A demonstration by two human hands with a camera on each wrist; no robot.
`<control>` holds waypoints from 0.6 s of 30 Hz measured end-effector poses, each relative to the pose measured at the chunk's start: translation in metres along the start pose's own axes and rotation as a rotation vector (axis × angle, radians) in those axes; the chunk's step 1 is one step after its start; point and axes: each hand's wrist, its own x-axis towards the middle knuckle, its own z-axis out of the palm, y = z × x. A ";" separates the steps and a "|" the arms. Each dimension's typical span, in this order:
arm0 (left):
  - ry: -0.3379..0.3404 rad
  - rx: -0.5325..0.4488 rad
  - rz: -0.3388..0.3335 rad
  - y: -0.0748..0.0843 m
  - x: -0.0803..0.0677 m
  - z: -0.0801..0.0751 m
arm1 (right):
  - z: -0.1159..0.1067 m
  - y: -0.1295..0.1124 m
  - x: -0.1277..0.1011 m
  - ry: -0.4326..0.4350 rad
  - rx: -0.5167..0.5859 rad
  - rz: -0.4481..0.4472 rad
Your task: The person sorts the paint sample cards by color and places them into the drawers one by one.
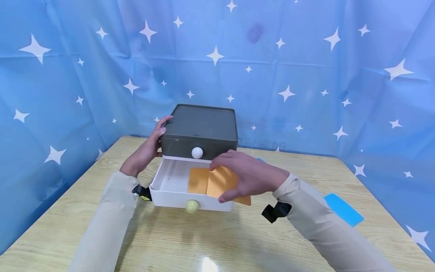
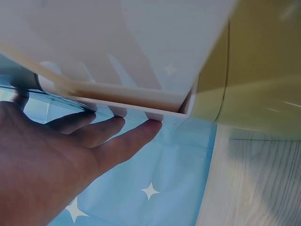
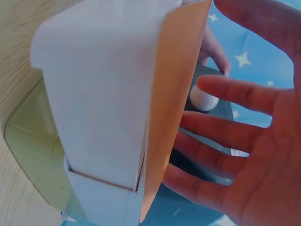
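A small drawer box (image 1: 204, 121) with a dark grey top and a white knob (image 1: 197, 152) stands on the table. Its lower white drawer (image 1: 170, 199), with a pale green knob (image 1: 192, 206), is pulled out. Against the box's left side rests my left hand (image 1: 147, 149), fingers extended, its upper part at the top edge. My right hand (image 1: 249, 173) holds an orange card (image 1: 222, 181) over the drawer's right front corner, thumb at the near edge and fingertips on its face. Another orange piece (image 1: 198, 180) shows inside the drawer, partly overlapped by the held card.
On the wooden table (image 1: 190, 241), a blue card (image 1: 344, 209) lies to the right, beside my right forearm. Another bit of blue (image 1: 261, 159) peeks out behind my right hand. A blue curtain (image 1: 306, 75) with white stars hangs behind the table and along its sides.
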 end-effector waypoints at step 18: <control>0.006 -0.014 0.004 -0.002 -0.001 0.000 | 0.011 -0.006 0.033 -0.038 0.047 -0.100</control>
